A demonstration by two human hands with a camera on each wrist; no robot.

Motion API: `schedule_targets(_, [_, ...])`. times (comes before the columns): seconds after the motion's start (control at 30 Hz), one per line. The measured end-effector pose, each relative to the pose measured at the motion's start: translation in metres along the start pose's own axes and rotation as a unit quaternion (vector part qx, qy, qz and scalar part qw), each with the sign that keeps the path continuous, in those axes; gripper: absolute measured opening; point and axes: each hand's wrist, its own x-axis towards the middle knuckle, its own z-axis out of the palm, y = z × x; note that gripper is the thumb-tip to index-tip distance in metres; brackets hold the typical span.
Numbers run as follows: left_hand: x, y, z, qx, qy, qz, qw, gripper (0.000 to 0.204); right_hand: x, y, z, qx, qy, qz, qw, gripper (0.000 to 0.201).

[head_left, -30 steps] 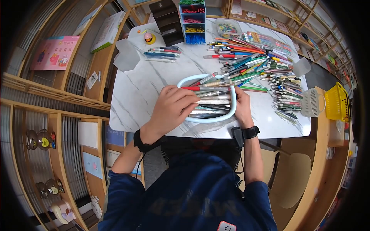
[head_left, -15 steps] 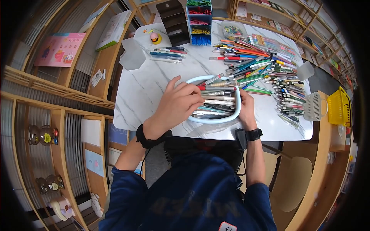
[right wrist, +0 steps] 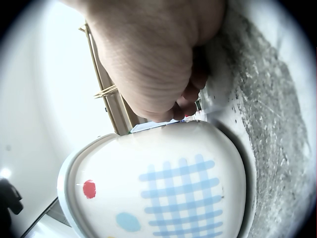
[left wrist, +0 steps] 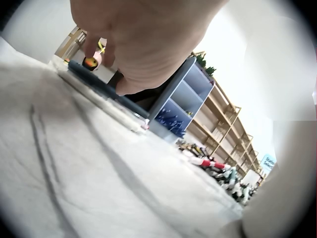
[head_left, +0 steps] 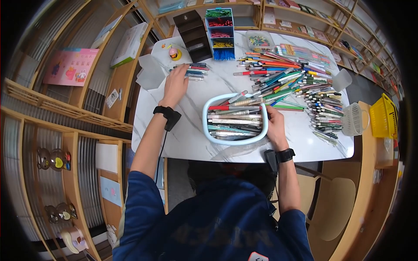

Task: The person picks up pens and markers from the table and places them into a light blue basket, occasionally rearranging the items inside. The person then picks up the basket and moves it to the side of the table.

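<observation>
A white storage bin [head_left: 206, 130] with a pale blue rim stands near the table's front edge, holding many pens [head_left: 237, 122]. My right hand [head_left: 275, 126] grips the bin's right side near the rim. The right wrist view shows that hand above the bin's wall [right wrist: 119, 163], which bears a blue plaid print and coloured dots. My left hand [head_left: 176, 85] reaches forward to a small row of pens [head_left: 198, 71] at the back left. In the left wrist view, its thumb touches a dark pen [left wrist: 99, 87] and its other fingers extend over the row.
Behind stand a dark tiered rack [head_left: 193, 37] and a blue divided organizer [head_left: 220, 35] of coloured pieces. Pens lie in a large heap [head_left: 278, 74] and a stack [head_left: 322, 111] to the right. White [head_left: 355, 119] and yellow baskets [head_left: 384, 115] stand at the right edge.
My left hand has left the pens in the bin and moved forward and left to the small row. My right hand stays at the bin's right side.
</observation>
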Motion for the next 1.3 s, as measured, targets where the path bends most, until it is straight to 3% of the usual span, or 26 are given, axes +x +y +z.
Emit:
schedule_targets(0.23, [0.0,-0.013,0.011,0.101,-0.063,0.037,0.992,0.028,0.0,-0.003,0.0,0.008,0.005,-0.013,1.0,0.027])
schedule_targets(0.43, [0.003,0.004,-0.009,0.094,0.02,0.07,0.993,0.014,0.0,-0.008,-0.002,0.002,-0.003,-0.01,1.0,0.026])
schedule_targets(0.53, [0.012,0.038,-0.039,0.004,0.046,0.019,0.999,0.013,0.0,-0.007,-0.002,0.004,-0.004,-0.014,1.0,0.025])
schedule_targets(0.63, [0.019,0.084,-0.076,-0.178,0.043,-0.025,0.983,0.02,0.0,-0.013,-0.001,0.018,-0.006,0.002,1.0,0.025])
schedule_targets(0.73, [0.01,0.133,-0.11,-0.389,-0.039,-0.096,0.915,0.029,0.001,-0.011,-0.002,0.001,-0.012,-0.005,1.0,0.026])
schedule_targets(0.83, [-0.002,0.174,-0.133,-0.446,-0.118,-0.051,0.886,0.027,-0.001,-0.01,-0.001,0.006,-0.006,-0.007,1.0,0.026])
schedule_targets(1.03, [-0.024,0.184,-0.112,-0.317,-0.305,0.056,0.896,0.02,0.0,-0.004,0.0,0.018,-0.006,-0.014,1.0,0.025])
schedule_targets(1.07, [-0.025,0.184,-0.109,-0.305,-0.291,0.115,0.9,0.018,0.0,-0.003,0.001,0.025,-0.005,-0.017,1.0,0.025])
schedule_targets(1.3, [-0.034,0.2,-0.113,-0.189,-0.217,0.146,0.947,0.014,0.0,-0.001,0.001,0.021,-0.007,-0.012,1.0,0.024])
